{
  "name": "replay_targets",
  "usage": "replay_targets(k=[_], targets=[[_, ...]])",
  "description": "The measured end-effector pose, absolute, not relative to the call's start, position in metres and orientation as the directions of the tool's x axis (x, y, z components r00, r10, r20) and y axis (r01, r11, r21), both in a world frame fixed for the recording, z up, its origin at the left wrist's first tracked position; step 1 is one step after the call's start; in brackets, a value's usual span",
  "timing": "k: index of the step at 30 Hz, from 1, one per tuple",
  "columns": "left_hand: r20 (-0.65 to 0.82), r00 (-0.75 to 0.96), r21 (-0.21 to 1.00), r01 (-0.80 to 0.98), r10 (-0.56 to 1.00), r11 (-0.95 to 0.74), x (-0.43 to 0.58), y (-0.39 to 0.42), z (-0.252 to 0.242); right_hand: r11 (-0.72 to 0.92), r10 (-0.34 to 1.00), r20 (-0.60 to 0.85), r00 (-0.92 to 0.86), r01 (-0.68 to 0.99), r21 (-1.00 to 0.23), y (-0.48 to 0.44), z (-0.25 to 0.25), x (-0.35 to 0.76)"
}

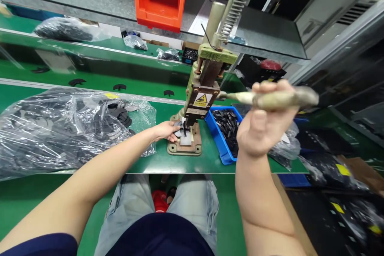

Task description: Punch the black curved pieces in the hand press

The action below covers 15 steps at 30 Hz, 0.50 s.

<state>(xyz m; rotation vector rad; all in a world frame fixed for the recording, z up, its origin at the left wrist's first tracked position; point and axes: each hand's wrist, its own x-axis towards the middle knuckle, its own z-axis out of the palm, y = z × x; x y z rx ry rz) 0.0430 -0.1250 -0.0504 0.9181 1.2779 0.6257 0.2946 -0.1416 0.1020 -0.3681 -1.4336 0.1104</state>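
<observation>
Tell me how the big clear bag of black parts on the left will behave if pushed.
Probably floppy: the bag is crinkled and slumped flat. Likely heavy, being spread wide with black parts. Its glossy film may slide on the green bench, parts shifting inside.

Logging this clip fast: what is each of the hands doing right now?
Left hand: fingertips on the flat part at the press base; grip cannot be told.
Right hand: closed around the lever handle.

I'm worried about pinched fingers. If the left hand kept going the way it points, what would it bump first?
Probably the press ram. The left hand points right, with its fingertips on a grey part just before the ram. Depth is hard to judge.
</observation>
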Motion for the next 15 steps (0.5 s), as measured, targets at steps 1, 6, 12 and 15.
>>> replay_targets(k=[1,6,12,15], targets=[[-0.503,0.209,0.864,0.084,0.839,0.497,0.042,-0.132,-0.049,0.931,0.320,0.939,0.129,0.142,-0.336,-0.135,0.106,0.298],[-0.335,0.281,0.940,0.038,0.899,0.339,0.025,-0.177,-0.032,0.819,0.519,0.833,0.189,0.167,-0.548,-0.142,0.032,0.302],[-0.212,0.331,0.977,0.069,0.920,0.200,0.028,-0.225,-0.018,0.508,0.850,0.474,-0.230,0.115,-0.854,-0.208,-0.074,0.259],[-0.209,0.338,0.977,0.122,0.918,0.177,0.036,-0.237,-0.019,0.435,0.883,0.401,-0.244,0.105,-0.894,-0.221,-0.083,0.244]])
